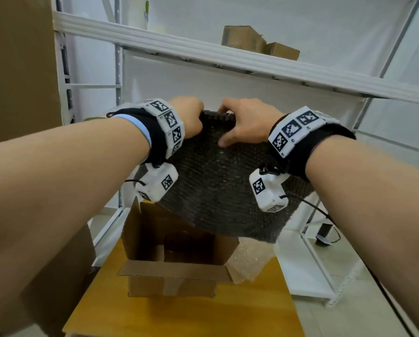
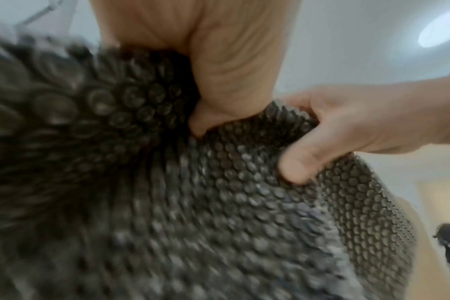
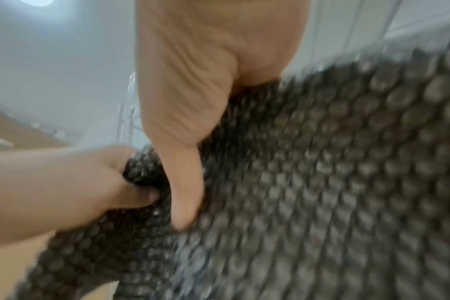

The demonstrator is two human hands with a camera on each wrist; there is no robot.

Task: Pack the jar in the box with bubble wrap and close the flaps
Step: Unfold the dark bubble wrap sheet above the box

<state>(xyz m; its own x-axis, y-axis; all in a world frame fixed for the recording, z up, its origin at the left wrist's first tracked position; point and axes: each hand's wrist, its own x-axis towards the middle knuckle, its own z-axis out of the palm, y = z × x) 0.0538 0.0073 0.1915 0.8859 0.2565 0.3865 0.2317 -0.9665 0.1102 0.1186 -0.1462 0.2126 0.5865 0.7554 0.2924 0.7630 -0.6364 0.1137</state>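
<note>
A dark sheet of bubble wrap (image 1: 215, 181) hangs in the air above an open cardboard box (image 1: 176, 261) on a wooden table. My left hand (image 1: 191, 120) grips the sheet's top edge at the left. My right hand (image 1: 242, 125) pinches the same edge just to the right, thumb on the near face. In the left wrist view the bubble wrap (image 2: 219, 203) fills the frame, with my left hand (image 2: 219, 85) and right hand (image 2: 334, 134) clutching it. The right wrist view shows the bubble wrap (image 3: 321, 182) under my right hand's thumb (image 3: 185, 192). Something dark sits inside the box; I cannot tell whether it is the jar.
A clear sheet of bubble wrap (image 1: 249, 261) lies on the table (image 1: 203, 317) right of the box. White metal shelving (image 1: 203, 52) stands behind, with small cardboard boxes (image 1: 257, 42) on it. A tall cardboard wall (image 1: 18, 69) is at the left.
</note>
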